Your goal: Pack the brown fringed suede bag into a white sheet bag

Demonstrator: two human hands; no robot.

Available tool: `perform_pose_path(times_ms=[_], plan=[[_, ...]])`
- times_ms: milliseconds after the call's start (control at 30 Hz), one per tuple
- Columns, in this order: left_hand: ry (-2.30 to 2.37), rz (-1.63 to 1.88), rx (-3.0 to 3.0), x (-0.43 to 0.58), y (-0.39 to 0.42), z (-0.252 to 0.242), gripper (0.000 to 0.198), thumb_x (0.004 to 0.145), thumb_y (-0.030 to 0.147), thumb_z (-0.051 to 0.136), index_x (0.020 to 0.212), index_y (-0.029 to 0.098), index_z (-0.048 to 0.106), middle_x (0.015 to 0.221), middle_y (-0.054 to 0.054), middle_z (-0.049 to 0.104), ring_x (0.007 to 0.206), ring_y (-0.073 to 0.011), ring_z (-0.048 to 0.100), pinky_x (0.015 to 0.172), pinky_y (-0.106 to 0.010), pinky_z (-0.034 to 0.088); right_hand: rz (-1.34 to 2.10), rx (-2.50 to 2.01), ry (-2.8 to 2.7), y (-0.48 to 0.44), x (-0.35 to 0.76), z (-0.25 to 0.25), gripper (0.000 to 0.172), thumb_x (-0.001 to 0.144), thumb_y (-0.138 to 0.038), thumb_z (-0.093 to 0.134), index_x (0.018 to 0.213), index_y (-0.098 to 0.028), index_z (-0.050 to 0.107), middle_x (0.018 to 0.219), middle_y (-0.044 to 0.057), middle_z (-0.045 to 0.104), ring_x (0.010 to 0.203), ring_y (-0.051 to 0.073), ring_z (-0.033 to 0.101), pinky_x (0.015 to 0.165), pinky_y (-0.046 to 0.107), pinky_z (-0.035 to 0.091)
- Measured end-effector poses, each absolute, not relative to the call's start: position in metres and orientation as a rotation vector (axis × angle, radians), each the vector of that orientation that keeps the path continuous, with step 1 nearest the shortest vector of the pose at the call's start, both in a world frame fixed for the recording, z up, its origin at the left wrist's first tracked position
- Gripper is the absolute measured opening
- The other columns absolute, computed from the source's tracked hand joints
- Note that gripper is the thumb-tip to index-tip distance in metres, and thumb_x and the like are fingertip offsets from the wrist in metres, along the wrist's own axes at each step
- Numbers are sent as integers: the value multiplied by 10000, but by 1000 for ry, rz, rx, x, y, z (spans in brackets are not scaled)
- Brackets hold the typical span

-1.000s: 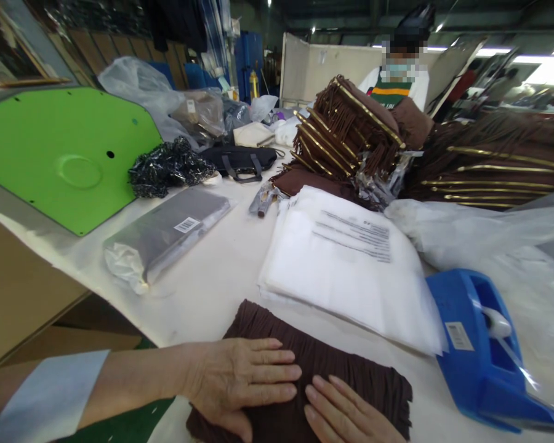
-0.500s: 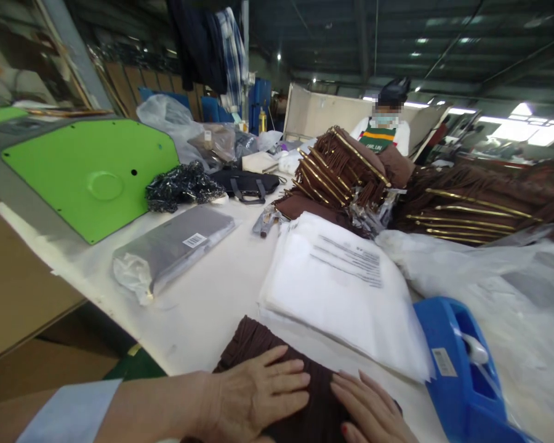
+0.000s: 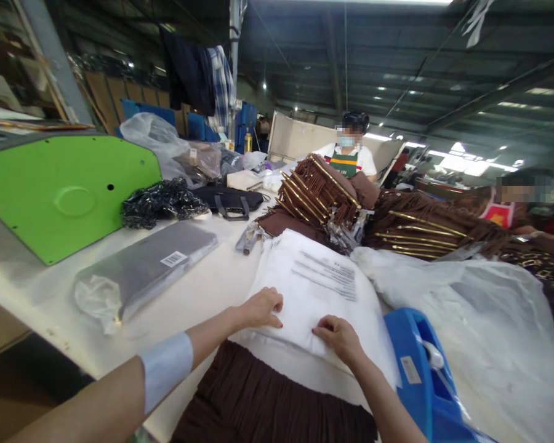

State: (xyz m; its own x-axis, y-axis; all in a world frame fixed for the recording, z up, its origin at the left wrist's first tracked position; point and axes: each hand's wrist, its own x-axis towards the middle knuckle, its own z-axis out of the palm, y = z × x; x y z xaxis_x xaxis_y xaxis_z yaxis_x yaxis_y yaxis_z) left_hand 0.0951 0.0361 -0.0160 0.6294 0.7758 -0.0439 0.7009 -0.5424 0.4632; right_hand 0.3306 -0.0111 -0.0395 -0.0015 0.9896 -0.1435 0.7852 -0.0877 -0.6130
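Observation:
A stack of white plastic bags (image 3: 295, 301) with printed dark text lies on the table in front of me. My left hand (image 3: 262, 309) is over the stack's near left part, fingers bent and thumb apart from them. Near the front edge of the stack, my right hand (image 3: 340, 337) has its thumb and fingertips close together on the top bag. Closest to me is a dark brown fringed piece (image 3: 268, 400), lying flat with neither hand on it.
A blue tape dispenser (image 3: 413, 363) stands right of the bags, beside loose clear plastic (image 3: 480, 301). Brown fringed bags with gold trim (image 3: 314, 194) are piled behind. At left lie a wrapped grey package (image 3: 148, 264) and a green-sided machine (image 3: 74, 191). Two people are beyond the table.
Both my hands have left the brown fringed piece and moved forward onto the white bag stack. The view has shifted, and a second person shows at right.

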Motion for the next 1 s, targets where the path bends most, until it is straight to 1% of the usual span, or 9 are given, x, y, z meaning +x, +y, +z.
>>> perform_pose_path(times_ms=[100, 167, 233, 433, 567, 667, 767, 833, 1000], plan=[[1157, 213, 2445, 94, 31, -13, 458, 599, 385, 783, 902, 138, 543, 955, -71, 534, 926, -234, 483, 821, -324, 400, 826, -1903, -1857, -15, 330, -35, 161, 690, -340, 618, 732, -185, 601, 708, 3, 597, 684, 147, 537, 622, 261, 374], [1154, 202, 2463, 94, 30, -11, 509, 552, 378, 811, 918, 144, 545, 978, -74, 530, 954, -253, 470, 822, -335, 394, 791, -1893, -1865, -17, 328, -34, 270, 612, -329, 693, 814, -182, 590, 805, 18, 592, 768, 160, 535, 689, 269, 389], [1150, 185, 2463, 94, 32, -11, 440, 551, 335, 815, 865, 160, 561, 942, -51, 537, 931, -239, 478, 782, -309, 398, 748, -1900, -1868, -18, 326, -35, 327, 557, -291, 729, 833, -186, 589, 851, 27, 584, 820, 176, 524, 736, 284, 385], [1139, 163, 2447, 94, 42, -15, 171, 680, 232, 723, 648, 171, 567, 725, 14, 555, 833, -163, 515, 665, -221, 382, 774, -1907, -1850, -14, 323, -41, 89, 677, -263, 631, 715, -186, 609, 668, -4, 592, 635, 128, 522, 594, 245, 368], [1206, 187, 2489, 96, 37, -17, 131, 753, 214, 641, 659, 167, 564, 770, -10, 577, 859, -182, 522, 698, -253, 398, 759, -1897, -1859, -15, 323, -38, 76, 713, -253, 587, 702, -178, 593, 634, -9, 589, 602, 122, 524, 570, 239, 373], [1213, 194, 2535, 95, 33, -15, 48, 773, 208, 611, 780, 171, 580, 883, -37, 583, 898, -201, 530, 741, -283, 415, 688, -1886, -1889, -20, 316, -33, 207, 701, -311, 611, 849, -166, 605, 761, 28, 601, 710, 156, 558, 664, 272, 423], [1185, 184, 2571, 92, 34, -12, 114, 775, 188, 585, 889, 187, 571, 984, -42, 565, 898, -191, 546, 745, -278, 432, 612, -1834, -1952, -25, 301, -29, 423, 683, -382, 645, 1048, -182, 567, 1019, 70, 560, 888, 180, 557, 815, 299, 434], [1181, 172, 2587, 92, 37, -12, 114, 779, 154, 551, 885, 191, 568, 978, -37, 561, 879, -183, 557, 739, -273, 439, 578, -1806, -2013, -24, 291, -26, 375, 708, -354, 618, 1040, -188, 567, 1055, 70, 541, 910, 179, 550, 834, 297, 431], [1209, 170, 2604, 95, 44, -20, 148, 789, 104, 484, 876, 187, 570, 957, -42, 573, 873, -184, 567, 735, -275, 447, 473, -1807, -2165, -14, 277, -23, 146, 748, -162, 505, 865, -157, 593, 891, 74, 579, 842, 186, 544, 780, 291, 415]])
